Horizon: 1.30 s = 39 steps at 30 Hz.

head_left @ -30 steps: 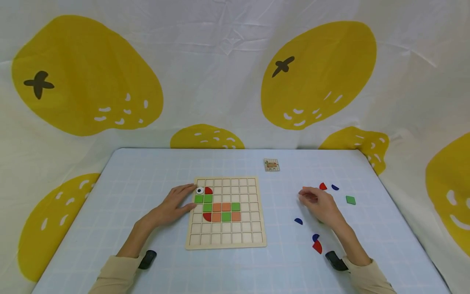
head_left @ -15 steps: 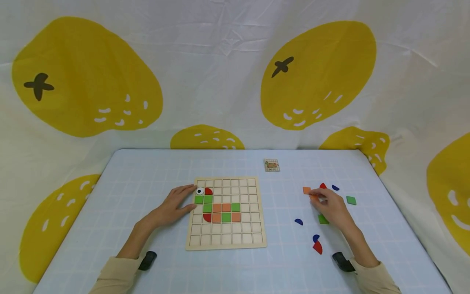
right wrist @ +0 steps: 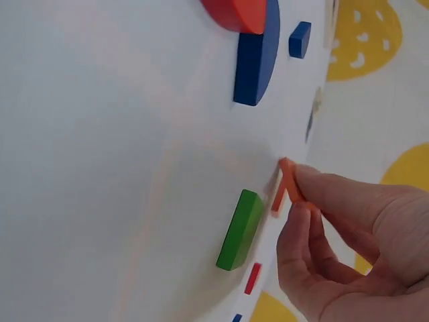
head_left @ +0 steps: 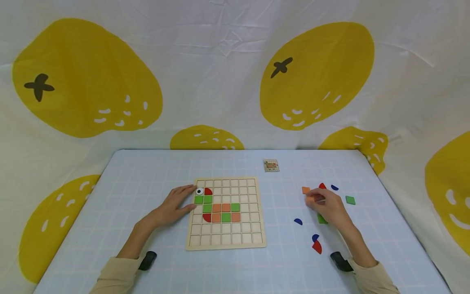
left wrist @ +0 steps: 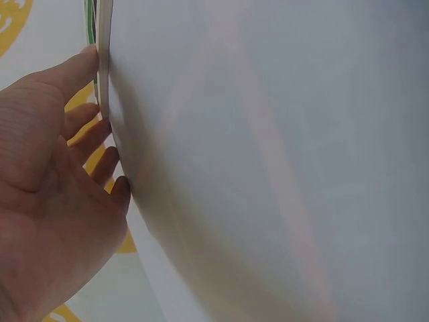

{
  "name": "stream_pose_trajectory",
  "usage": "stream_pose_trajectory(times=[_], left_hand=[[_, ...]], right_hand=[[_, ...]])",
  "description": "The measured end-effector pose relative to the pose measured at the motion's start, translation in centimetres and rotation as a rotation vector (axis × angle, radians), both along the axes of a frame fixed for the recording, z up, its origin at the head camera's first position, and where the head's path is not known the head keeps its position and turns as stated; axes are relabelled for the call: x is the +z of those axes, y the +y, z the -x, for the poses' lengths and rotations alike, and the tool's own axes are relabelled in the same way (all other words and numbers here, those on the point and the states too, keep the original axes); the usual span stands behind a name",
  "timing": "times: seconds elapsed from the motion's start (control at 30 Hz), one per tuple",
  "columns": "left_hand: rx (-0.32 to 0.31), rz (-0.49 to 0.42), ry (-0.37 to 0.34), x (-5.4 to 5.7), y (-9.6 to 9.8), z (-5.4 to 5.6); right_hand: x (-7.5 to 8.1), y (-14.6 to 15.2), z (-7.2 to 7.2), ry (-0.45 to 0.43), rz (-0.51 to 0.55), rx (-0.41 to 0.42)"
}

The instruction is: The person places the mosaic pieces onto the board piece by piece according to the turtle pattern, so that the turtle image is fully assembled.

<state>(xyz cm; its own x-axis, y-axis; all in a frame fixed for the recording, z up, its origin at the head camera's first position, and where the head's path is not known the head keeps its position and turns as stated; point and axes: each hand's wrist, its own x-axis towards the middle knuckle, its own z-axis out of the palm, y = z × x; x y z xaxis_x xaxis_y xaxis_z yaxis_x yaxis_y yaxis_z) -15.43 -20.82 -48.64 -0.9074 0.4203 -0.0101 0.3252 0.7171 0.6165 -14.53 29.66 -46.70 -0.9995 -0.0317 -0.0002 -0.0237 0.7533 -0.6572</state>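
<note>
My left hand (head_left: 169, 208) rests at the left edge of a wooden grid board (head_left: 235, 239), its thumb and fingertips touching the rim. Set in the board are green, orange and red tiles and a white eye tile (head_left: 200, 191). Over to the right, my right hand (head_left: 327, 206) pinches an orange square tile (right wrist: 291, 180) between thumb and fingers. Another orange tile (head_left: 305, 190) lies just beyond the fingertips. A green tile (head_left: 322, 219) lies partly hidden under the hand, and a red quarter-round tile (head_left: 322, 185) shows behind it.
Loose on the right are several blue half-round tiles (head_left: 298, 221), a green square tile (head_left: 350, 200) and a red quarter-round tile (head_left: 317, 247) touching a blue one. A small picture card (head_left: 271, 165) lies behind the board. Fruit-print cloth (head_left: 220, 81) hangs along the table's far edge.
My right hand has shifted right, uncovering one orange tile and the green tile, and now pinches another orange tile, drawn slightly left in the last half second. My left hand has not moved.
</note>
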Motion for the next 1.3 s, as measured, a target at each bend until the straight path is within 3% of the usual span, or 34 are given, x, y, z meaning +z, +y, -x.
stream_pose_trajectory(times=[0.47, 1.3], left_hand=[[-0.004, 0.004, -0.005, 0.0, -0.1, -0.1], [-0.008, -0.002, -0.003, -0.1, -0.1, 0.1]], right_hand=[[0.0, -2.5, 0.6, 0.048, 0.031, 0.069], [-0.4, -9.5, 1.4, 0.039, 0.222, 0.158]])
